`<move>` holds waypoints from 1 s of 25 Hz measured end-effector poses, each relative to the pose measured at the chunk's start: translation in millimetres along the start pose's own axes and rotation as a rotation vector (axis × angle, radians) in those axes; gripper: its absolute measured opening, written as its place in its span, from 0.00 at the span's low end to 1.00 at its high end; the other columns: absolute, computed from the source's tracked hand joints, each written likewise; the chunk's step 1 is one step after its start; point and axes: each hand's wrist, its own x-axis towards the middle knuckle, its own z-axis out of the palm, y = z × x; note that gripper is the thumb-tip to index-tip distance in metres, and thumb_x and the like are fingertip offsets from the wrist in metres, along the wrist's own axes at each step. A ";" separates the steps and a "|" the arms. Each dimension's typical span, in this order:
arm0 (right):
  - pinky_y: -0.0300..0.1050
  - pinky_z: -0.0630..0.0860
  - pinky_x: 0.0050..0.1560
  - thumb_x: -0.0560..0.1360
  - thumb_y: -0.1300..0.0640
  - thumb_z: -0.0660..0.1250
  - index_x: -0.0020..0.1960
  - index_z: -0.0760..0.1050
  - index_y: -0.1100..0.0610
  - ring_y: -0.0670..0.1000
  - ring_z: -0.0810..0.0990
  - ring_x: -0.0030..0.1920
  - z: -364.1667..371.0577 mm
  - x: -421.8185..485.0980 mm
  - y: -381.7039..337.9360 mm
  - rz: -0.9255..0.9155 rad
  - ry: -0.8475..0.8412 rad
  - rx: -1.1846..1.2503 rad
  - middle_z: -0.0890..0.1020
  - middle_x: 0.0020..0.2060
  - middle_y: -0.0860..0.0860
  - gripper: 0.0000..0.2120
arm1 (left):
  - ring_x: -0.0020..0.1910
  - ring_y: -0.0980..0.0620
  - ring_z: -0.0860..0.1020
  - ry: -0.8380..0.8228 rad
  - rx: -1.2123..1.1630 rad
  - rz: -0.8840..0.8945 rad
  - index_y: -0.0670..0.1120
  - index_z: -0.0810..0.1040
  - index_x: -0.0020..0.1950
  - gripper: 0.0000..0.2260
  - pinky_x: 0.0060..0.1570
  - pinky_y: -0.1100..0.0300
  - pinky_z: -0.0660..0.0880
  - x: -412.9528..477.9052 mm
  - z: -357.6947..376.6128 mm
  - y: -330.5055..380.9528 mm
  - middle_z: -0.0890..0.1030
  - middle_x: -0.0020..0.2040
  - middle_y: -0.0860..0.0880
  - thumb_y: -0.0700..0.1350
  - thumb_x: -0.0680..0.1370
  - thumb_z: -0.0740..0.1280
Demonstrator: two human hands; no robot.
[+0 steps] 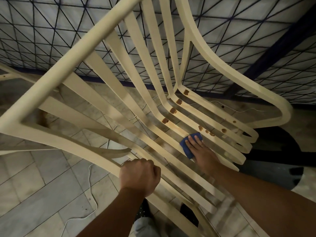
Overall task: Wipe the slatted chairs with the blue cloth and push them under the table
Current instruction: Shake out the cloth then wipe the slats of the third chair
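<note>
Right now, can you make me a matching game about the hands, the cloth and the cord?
Things:
1. left hand
2. right hand
3. cloth
4. cord

Clues:
a. white, lying on the floor
b. blue, on a seat slat
c. grips the chair at its side rail
d. presses flat on the cloth

Pairs: 1-c, 2-d, 3-b, 4-a
</note>
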 end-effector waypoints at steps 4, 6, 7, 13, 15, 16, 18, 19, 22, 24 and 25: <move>0.58 0.62 0.71 0.63 0.57 0.85 0.78 0.58 0.57 0.61 0.58 0.75 -25.8 26.8 -14.4 -0.054 0.024 -0.077 0.69 0.76 0.58 0.52 | 0.27 0.55 0.72 -0.001 -0.003 0.001 0.49 0.73 0.33 0.22 0.34 0.61 0.72 0.2 -4.2 0.9 0.72 0.28 0.54 0.57 0.80 0.50; 0.55 0.44 0.76 0.78 0.58 0.72 0.80 0.43 0.54 0.58 0.41 0.78 -34.8 40.2 -22.6 -0.082 0.073 -0.069 0.52 0.82 0.56 0.44 | 0.28 0.54 0.73 -0.011 -0.006 -0.001 0.49 0.73 0.34 0.23 0.36 0.60 0.74 0.5 -5.0 1.5 0.73 0.29 0.54 0.57 0.80 0.49; 0.54 0.38 0.76 0.82 0.58 0.66 0.80 0.38 0.54 0.56 0.36 0.78 -39.1 47.2 -26.0 -0.084 0.068 -0.070 0.46 0.83 0.55 0.41 | 0.29 0.54 0.74 -0.014 -0.007 -0.003 0.49 0.73 0.34 0.23 0.36 0.60 0.74 0.5 -5.6 2.2 0.73 0.29 0.54 0.57 0.80 0.49; 0.56 0.43 0.81 0.84 0.54 0.58 0.83 0.42 0.57 0.59 0.40 0.82 -61.5 83.4 -51.3 -0.098 0.055 -0.064 0.43 0.83 0.56 0.35 | 0.29 0.54 0.74 -0.035 -0.001 -0.013 0.49 0.71 0.33 0.22 0.38 0.59 0.76 0.7 -5.6 1.8 0.73 0.29 0.54 0.57 0.81 0.49; 0.56 0.45 0.82 0.84 0.54 0.59 0.83 0.44 0.56 0.59 0.41 0.82 -63.6 90.4 -56.5 -0.077 0.069 -0.022 0.45 0.83 0.55 0.35 | 0.29 0.54 0.74 -0.036 0.002 -0.011 0.49 0.71 0.33 0.22 0.37 0.59 0.77 0.9 -5.5 2.5 0.73 0.29 0.54 0.57 0.81 0.49; 0.55 0.45 0.82 0.84 0.53 0.60 0.83 0.45 0.56 0.58 0.43 0.82 -62.9 91.1 -58.1 -0.069 0.089 -0.003 0.46 0.83 0.55 0.35 | 0.29 0.54 0.74 -0.039 0.003 -0.011 0.49 0.71 0.33 0.22 0.37 0.58 0.77 0.7 -5.1 2.8 0.73 0.29 0.54 0.57 0.81 0.49; 0.55 0.49 0.82 0.83 0.53 0.63 0.83 0.50 0.56 0.59 0.47 0.82 -58.5 85.1 -59.1 -0.063 0.150 0.040 0.51 0.83 0.55 0.34 | 0.29 0.54 0.74 -0.045 0.007 -0.015 0.49 0.72 0.34 0.23 0.37 0.58 0.78 1.2 -4.9 2.9 0.73 0.29 0.54 0.57 0.81 0.49; 0.54 0.53 0.81 0.82 0.53 0.65 0.82 0.55 0.56 0.60 0.52 0.82 -55.6 78.3 -58.3 -0.052 0.182 0.078 0.55 0.82 0.56 0.33 | 0.29 0.54 0.74 -0.048 0.012 -0.015 0.49 0.72 0.33 0.23 0.37 0.58 0.78 1.3 -5.0 2.9 0.73 0.29 0.54 0.57 0.81 0.49; 0.54 0.71 0.71 0.77 0.57 0.73 0.78 0.66 0.55 0.61 0.70 0.73 -40.1 51.3 -47.4 0.013 0.282 0.171 0.68 0.75 0.58 0.32 | 0.29 0.54 0.74 -0.047 0.017 -0.015 0.49 0.73 0.34 0.22 0.38 0.58 0.78 1.0 -6.4 2.9 0.73 0.29 0.54 0.57 0.81 0.49; 0.57 0.77 0.65 0.72 0.58 0.77 0.77 0.68 0.54 0.62 0.71 0.73 -20.6 30.9 -33.0 0.054 0.290 0.173 0.69 0.74 0.58 0.36 | 0.29 0.54 0.74 -0.041 0.016 -0.012 0.49 0.73 0.34 0.22 0.38 0.58 0.77 1.2 -7.6 3.2 0.73 0.29 0.54 0.57 0.81 0.49; 0.59 0.77 0.65 0.70 0.58 0.79 0.78 0.67 0.53 0.63 0.69 0.75 -10.6 21.1 -25.2 0.063 0.277 0.162 0.69 0.75 0.59 0.39 | 0.29 0.54 0.74 -0.040 0.018 -0.011 0.49 0.72 0.34 0.22 0.38 0.58 0.77 1.2 -7.6 3.1 0.73 0.29 0.54 0.56 0.81 0.49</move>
